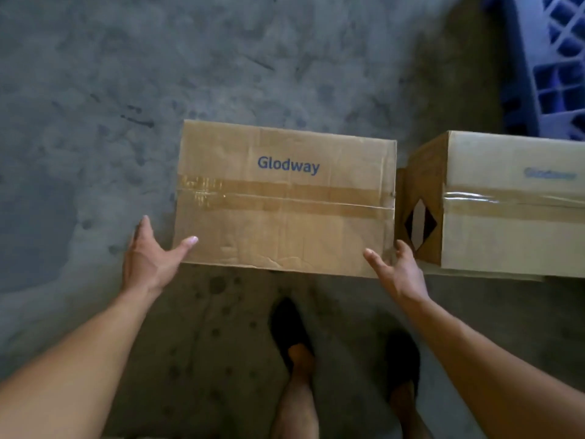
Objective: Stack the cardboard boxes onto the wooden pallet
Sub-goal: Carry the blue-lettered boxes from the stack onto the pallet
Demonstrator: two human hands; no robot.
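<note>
Bare forearms reach in from both bottom corners, and between them the person's legs end in a dark left shoe point(289, 327) and a dark right shoe point(403, 359), planted on a stained grey concrete floor point(95, 90). At the left, the left hand point(148, 258) is open with its fingers straight, lying along the left side of the cardboard box point(285, 217) at its near corner. Its thumb point(188, 243) stretches over the edge of the top face, though whether it actually touches the cardboard is hard to tell from this angle. That box sits on the floor directly ahead of the feet, its flaps closed and sealed by a wide strip of brown tape point(285, 194) running from left to right across the top, with the blue word "Glodway" point(288, 166) printed above the strip. At the box's near right corner the right hand point(399, 270) is also open, palm turned inward toward the cardboard and fingers spread, gripping nothing; it hovers by the narrow gap between this box and its neighbour. Just beside it on the right stands a second cardboard box point(506, 242), paler, taped the same way, its own blue print blurred, with a black-and-white diamond label point(420, 228) on the side facing the first box. Beyond it, in the top right corner, a blue plastic lattice point(538, 58) rests on the floor.
</note>
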